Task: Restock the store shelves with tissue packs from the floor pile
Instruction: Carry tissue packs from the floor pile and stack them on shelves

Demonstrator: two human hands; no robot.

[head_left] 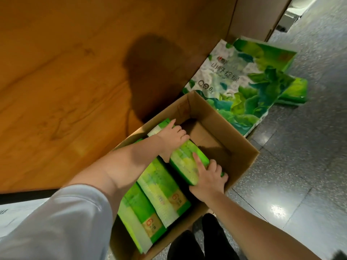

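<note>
Head view, looking down into an open cardboard box [232, 147] on a speckled grey floor [300, 147], beside a wood-grain panel [65, 72]. Both hands grip one green tissue pack [185, 161], which lies tilted inside the box at its middle, its far end higher than its near end. The left hand [173, 138] curls over the far end of the pack, fingers wrapped across its upper edge; the right hand [208, 182] clasps the near end, thumb pressed along the top face and fingers curled round the right side. Left of the held pack, three more green packs [159, 186] stand packed side by side against the box's left wall, each showing an orange label with the numeral 6. The right half of the box shows bare cardboard bottom. Beyond the box, a large green-and-white tissue bundle [244, 87] printed with leaves and Chinese characters leans against the panel, touching the box's far corner; further green bundles [294, 91] lie on the floor behind and to its right. A white sleeve [56, 222] covers the left upper arm. Dark shoes [212, 239] show at the bottom edge, just beside the box's near corner
</note>
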